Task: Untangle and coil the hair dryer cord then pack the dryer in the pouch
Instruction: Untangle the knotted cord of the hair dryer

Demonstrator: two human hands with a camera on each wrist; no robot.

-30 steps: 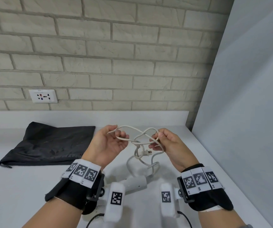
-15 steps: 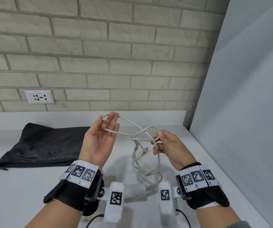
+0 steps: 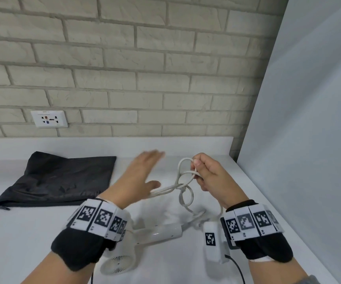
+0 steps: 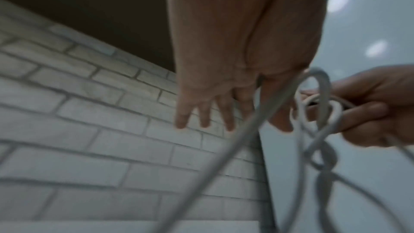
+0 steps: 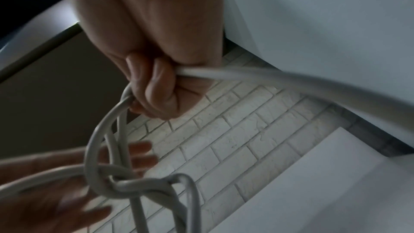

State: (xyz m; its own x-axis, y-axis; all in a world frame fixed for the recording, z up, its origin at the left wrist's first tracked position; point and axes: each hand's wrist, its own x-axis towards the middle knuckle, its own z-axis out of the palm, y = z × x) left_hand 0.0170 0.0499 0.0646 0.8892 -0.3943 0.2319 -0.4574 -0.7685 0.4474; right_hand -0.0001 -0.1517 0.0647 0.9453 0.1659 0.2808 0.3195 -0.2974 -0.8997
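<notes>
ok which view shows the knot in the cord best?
Right wrist: the knot sits close and fairly sharp, its crossing strands separable, below the right hand gripping the cord. The head view shows the knot small, between both hands. The left wrist view shows it blurred.

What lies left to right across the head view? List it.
black pouch → wall socket → left hand → knotted cord → right hand → grey side panel
</notes>
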